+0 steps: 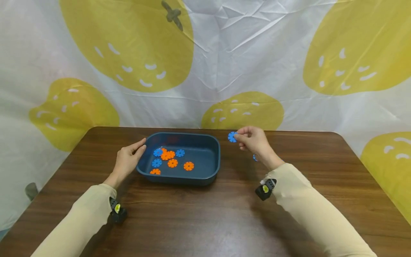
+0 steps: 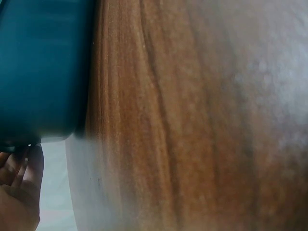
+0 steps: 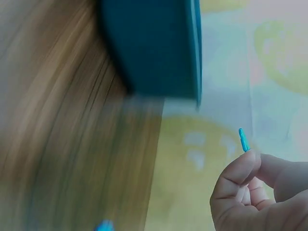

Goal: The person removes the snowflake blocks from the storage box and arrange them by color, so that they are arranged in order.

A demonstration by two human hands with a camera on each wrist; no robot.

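My right hand (image 1: 255, 141) pinches a blue notched plastic disc (image 1: 232, 136) between thumb and fingertips, to the right of the dark blue rectangular basin (image 1: 179, 181). In the right wrist view the disc (image 3: 243, 140) appears edge-on above the pinching fingers. At the basin's left end, my left hand (image 1: 126, 159) touches the rim with fairly straight fingers and thumb. Seen from the left wrist, its fingers (image 2: 32, 166) lie against the basin's outer end. Several orange discs (image 1: 188, 166) and blue discs (image 1: 180, 153) lie inside the basin, some overlapping.
Another blue disc (image 1: 255, 157) lies on the brown wooden table (image 1: 192, 221), partly hidden by my right wrist. A white cloth (image 1: 212, 64) with yellow fruit prints hangs behind the table's far edge. A grey object (image 1: 31, 191) shows beyond the left edge.
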